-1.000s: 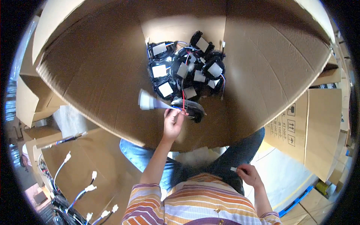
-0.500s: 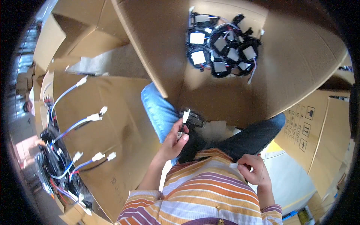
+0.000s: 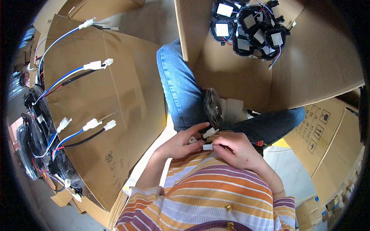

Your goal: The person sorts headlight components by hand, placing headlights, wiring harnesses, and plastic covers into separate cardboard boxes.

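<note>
My left hand [image 3: 182, 144] is closed in front of my waist, fingers curled round dark leads with small white plugs at their ends. One white plug [image 3: 210, 133] sticks out above its fingertips. Just below, a white connector [image 3: 207, 147] is pinched by my right hand [image 3: 238, 150], its end close to the left fingertips; whether they touch I cannot tell. A red connector piece [image 3: 259, 143] shows beside my right wrist. Above the left hand, a black cable bundle in clear plastic [image 3: 213, 107] lies between my legs.
An open cardboard box [image 3: 239, 82] stands ahead, holding several black coiled cable bundles [image 3: 259, 36] with white labels. More black bundles [image 3: 29, 142] sit at the far left, their white-plugged wires draped over a cardboard flap [image 3: 131, 77]. A printed carton [image 3: 308, 142] is at right.
My right hand has moved left and up with the white connector to meet my left hand. The left hand has come lower. The view has shifted, so the box sits further up and right.
</note>
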The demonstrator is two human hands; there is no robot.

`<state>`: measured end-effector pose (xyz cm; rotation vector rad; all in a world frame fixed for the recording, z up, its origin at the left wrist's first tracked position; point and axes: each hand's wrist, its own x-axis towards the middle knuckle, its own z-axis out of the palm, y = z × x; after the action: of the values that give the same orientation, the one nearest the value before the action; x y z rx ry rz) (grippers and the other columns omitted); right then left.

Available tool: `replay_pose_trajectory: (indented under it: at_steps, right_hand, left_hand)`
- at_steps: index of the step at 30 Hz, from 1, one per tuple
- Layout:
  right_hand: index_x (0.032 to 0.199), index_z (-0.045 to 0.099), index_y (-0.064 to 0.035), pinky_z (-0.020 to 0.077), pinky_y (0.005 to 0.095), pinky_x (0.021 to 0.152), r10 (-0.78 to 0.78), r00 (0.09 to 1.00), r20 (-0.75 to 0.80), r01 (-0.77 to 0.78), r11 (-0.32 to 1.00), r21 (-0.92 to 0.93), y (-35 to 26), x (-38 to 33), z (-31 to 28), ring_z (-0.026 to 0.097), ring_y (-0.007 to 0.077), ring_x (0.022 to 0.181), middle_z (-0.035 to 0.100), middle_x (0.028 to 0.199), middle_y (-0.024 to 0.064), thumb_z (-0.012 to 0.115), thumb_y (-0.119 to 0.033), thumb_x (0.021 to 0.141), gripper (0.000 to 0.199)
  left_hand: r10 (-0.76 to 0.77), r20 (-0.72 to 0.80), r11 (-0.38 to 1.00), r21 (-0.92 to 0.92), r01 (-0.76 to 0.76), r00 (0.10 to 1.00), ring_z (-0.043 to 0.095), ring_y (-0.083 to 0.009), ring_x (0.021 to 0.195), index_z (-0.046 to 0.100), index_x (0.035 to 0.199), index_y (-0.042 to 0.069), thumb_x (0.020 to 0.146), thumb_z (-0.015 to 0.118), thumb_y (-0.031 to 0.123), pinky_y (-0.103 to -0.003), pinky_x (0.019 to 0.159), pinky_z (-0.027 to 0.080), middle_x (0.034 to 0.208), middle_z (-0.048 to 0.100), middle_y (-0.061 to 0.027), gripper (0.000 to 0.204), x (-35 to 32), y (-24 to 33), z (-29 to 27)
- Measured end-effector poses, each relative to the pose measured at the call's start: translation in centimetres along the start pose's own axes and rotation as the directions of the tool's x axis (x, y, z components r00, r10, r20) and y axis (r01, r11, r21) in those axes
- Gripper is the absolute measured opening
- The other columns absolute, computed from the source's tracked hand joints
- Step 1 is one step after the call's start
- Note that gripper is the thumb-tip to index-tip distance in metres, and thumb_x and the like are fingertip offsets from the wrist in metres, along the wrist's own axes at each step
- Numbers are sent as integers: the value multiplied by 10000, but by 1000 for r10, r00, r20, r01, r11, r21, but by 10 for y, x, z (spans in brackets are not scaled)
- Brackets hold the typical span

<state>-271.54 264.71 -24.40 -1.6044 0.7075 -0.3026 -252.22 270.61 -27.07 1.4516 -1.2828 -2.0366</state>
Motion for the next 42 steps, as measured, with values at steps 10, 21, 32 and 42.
replay_pose_trajectory:
  at_steps: [10,21,32,42]
  right_hand:
    - [708,494,-39,454,329,595,-277,961,-11,268,938,-220,10,17,19,536,254,715,484,914,100,562,-102,659,105]
    - [774,525,-58,451,346,545,-112,993,-48,104,985,-141,21,17,22,540,263,660,486,905,105,539,-114,691,101]
    - [774,557,-16,430,312,593,94,987,-129,-65,975,214,39,15,19,523,247,680,533,761,111,556,-50,695,86]
    - [776,548,-5,407,239,577,97,980,-173,-50,965,258,28,11,-22,514,148,702,528,809,103,522,16,723,63]
  left_hand:
    - [73,245,997,-30,-68,967,444,-211,1002,374,1117,0,707,549,133,-287,849,338,1058,473,-147,466,19,-12,-6]
    - [66,261,997,-48,-56,963,434,-174,1004,360,1115,8,692,576,193,-285,855,338,1070,462,-119,509,32,-21,-6]
    - [-214,75,941,-253,226,974,512,-103,734,439,1013,-11,718,538,39,-216,625,424,902,523,-82,315,21,-15,-5]
    - [-88,293,882,-420,211,952,506,-74,723,543,916,-9,723,585,96,-198,628,415,788,569,-45,224,21,-18,-22]
